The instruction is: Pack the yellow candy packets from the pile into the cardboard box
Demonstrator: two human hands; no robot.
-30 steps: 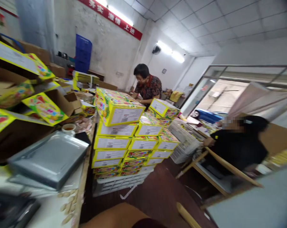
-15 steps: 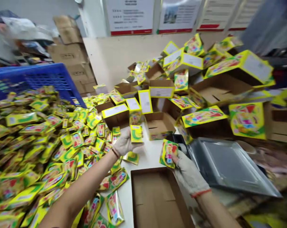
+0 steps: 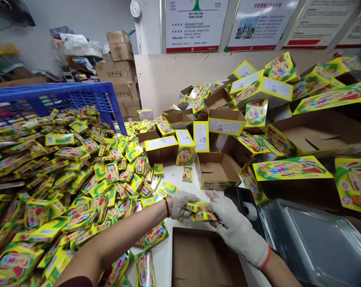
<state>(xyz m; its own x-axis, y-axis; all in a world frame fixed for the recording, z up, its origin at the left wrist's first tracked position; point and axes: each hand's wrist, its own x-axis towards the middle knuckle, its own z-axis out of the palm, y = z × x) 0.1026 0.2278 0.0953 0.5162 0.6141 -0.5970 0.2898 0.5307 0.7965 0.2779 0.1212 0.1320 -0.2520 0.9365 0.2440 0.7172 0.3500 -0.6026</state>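
My left hand [image 3: 181, 204], in a white glove with bare fingertips, is closed around the left end of a small yellow-green candy packet [image 3: 197, 206]. From the other side my right hand [image 3: 235, 223], gloved likewise, grips a second packet [image 3: 204, 216] just beneath the first. The two packets lie one on top of the other, edge-on to me, between both hands. Below them stands an open brown cardboard box [image 3: 208, 259] with nothing in it that I can see. To the left spreads a large heap of similar packets [image 3: 78, 191].
A blue crate [image 3: 102, 95] stands behind the heap. Printed yellow cardboard boxes [image 3: 219, 169], several of them, are piled at the back and right. A black tape dispenser [image 3: 243, 199] and a grey metal tray [image 3: 312, 239] sit to my right on the white table [image 3: 180, 181].
My hands, apart before with one packet each, have come together over the near box, bringing the packets against each other. The camera view has turned left.
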